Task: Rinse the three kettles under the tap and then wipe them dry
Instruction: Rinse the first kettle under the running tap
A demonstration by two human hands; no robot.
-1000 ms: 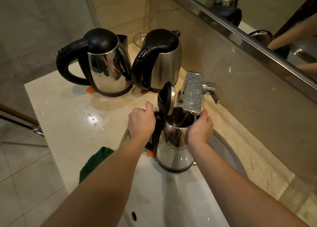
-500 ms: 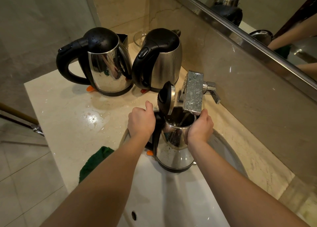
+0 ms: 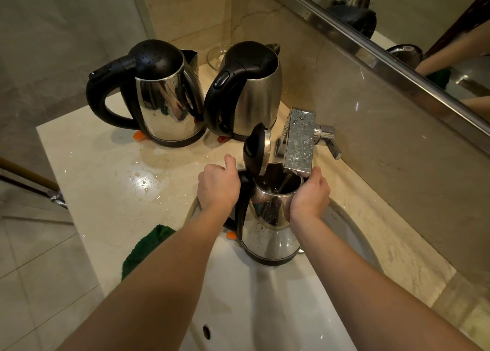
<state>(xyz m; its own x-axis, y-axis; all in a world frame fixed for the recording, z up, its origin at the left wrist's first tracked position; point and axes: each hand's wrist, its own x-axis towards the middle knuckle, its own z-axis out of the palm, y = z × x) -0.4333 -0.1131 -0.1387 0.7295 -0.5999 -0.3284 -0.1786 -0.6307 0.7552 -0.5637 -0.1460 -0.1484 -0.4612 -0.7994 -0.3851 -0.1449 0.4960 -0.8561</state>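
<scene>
my left hand (image 3: 218, 189) curls its fingers round the black handle of the open kettle (image 3: 267, 234), thumb up; my right hand (image 3: 309, 194) wraps round the steel body just under the rim. the kettle is upright over the white sink (image 3: 265, 311), lid (image 3: 256, 148) tipped up, mouth right under the tap (image 3: 299, 141). behind, the shiny kettle (image 3: 169, 106) and the brushed kettle (image 3: 254, 96) stand closed, side by side on the wet counter (image 3: 106, 170); a green cloth (image 3: 144, 250) lies by my left forearm
</scene>
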